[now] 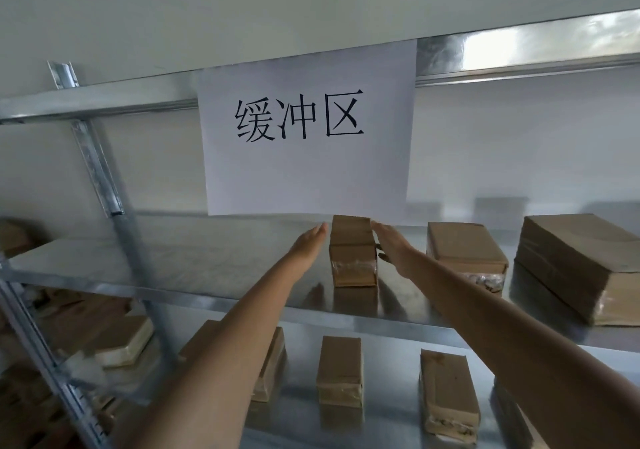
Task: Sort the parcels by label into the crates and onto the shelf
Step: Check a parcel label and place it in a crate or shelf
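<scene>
A small brown cardboard parcel (pixel 352 252) wrapped in clear tape stands on the middle metal shelf (pixel 166 272), under a white paper sign (pixel 304 129) with black characters. My left hand (pixel 308 244) reaches in flat on the parcel's left side, fingers straight, a small gap from the box. My right hand (pixel 393 246) lies flat along the parcel's right side, fingers straight, close to or touching it. Neither hand grips the parcel.
Two larger parcels (pixel 464 251) (pixel 585 265) sit to the right on the same shelf. The lower shelf holds several parcels (pixel 339 370) (pixel 446 393). A metal upright (pixel 100 168) stands at left, with more packages (pixel 121 341) low down beyond it.
</scene>
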Action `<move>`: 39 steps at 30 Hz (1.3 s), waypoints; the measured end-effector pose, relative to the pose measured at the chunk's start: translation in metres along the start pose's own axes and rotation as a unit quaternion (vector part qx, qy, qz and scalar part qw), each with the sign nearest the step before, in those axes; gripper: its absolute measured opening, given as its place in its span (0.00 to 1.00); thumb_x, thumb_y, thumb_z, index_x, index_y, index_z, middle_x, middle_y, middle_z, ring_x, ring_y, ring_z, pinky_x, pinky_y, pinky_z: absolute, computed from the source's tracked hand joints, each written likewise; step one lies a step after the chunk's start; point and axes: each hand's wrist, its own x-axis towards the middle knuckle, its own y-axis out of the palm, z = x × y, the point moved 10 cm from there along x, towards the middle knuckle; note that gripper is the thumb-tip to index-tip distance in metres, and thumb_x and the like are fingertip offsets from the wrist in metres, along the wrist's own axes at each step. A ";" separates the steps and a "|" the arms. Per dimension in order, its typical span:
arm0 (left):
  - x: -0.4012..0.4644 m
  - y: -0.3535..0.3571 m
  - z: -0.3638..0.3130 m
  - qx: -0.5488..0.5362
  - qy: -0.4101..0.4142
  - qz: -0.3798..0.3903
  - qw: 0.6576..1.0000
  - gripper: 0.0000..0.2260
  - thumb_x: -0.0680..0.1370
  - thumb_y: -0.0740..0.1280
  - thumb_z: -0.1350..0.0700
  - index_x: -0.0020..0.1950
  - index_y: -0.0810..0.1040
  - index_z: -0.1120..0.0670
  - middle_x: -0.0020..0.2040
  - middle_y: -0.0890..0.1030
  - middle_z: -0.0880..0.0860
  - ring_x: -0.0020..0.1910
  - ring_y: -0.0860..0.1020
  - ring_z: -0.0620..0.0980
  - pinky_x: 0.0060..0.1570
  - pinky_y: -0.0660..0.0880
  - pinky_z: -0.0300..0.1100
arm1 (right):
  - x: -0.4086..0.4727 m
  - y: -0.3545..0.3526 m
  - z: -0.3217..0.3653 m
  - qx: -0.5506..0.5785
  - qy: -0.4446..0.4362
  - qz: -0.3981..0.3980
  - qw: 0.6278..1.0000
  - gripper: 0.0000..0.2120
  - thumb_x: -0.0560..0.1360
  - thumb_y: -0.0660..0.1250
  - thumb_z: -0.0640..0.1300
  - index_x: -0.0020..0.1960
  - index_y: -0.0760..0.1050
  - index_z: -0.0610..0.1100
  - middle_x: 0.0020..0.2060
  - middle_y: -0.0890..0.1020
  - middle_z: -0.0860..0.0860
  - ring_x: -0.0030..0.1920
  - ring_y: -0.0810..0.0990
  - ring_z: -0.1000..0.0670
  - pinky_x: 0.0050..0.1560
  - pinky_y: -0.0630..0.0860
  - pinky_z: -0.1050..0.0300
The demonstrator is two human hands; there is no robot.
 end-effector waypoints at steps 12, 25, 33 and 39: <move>0.020 0.001 0.007 -0.176 0.014 0.047 0.983 0.08 0.83 0.61 0.52 0.56 0.78 0.54 0.57 0.80 0.56 0.59 0.78 0.54 0.44 0.80 0.44 | 0.008 0.012 0.005 0.096 -0.011 -0.016 0.995 0.14 0.82 0.60 0.42 0.66 0.74 0.41 0.57 0.79 0.44 0.55 0.78 0.47 0.54 0.76 0.55; 0.011 -0.006 -0.003 -0.173 0.099 0.127 0.972 0.20 0.85 0.55 0.56 0.77 0.62 0.46 0.65 0.70 0.49 0.59 0.73 0.48 0.52 0.78 0.49 | -0.042 0.036 0.013 0.154 -0.036 -0.084 0.984 0.22 0.81 0.59 0.59 0.72 0.69 0.53 0.63 0.75 0.50 0.56 0.77 0.52 0.50 0.76 0.55; -0.006 0.005 -0.030 -0.165 0.142 0.104 0.970 0.26 0.79 0.61 0.38 0.70 0.61 0.51 0.61 0.70 0.50 0.58 0.72 0.47 0.56 0.71 0.42 | -0.061 0.008 0.024 0.193 -0.058 -0.066 0.977 0.24 0.81 0.55 0.60 0.71 0.70 0.50 0.64 0.71 0.51 0.66 0.70 0.44 0.63 0.70 0.48; -0.005 0.018 -0.029 -0.173 0.102 0.094 0.975 0.39 0.66 0.70 0.30 0.66 0.56 0.48 0.64 0.71 0.51 0.63 0.74 0.51 0.65 0.73 0.50 | -0.066 -0.021 0.030 0.208 -0.111 -0.087 0.968 0.05 0.83 0.59 0.48 0.55 0.73 0.50 0.51 0.78 0.54 0.57 0.77 0.49 0.60 0.74 0.52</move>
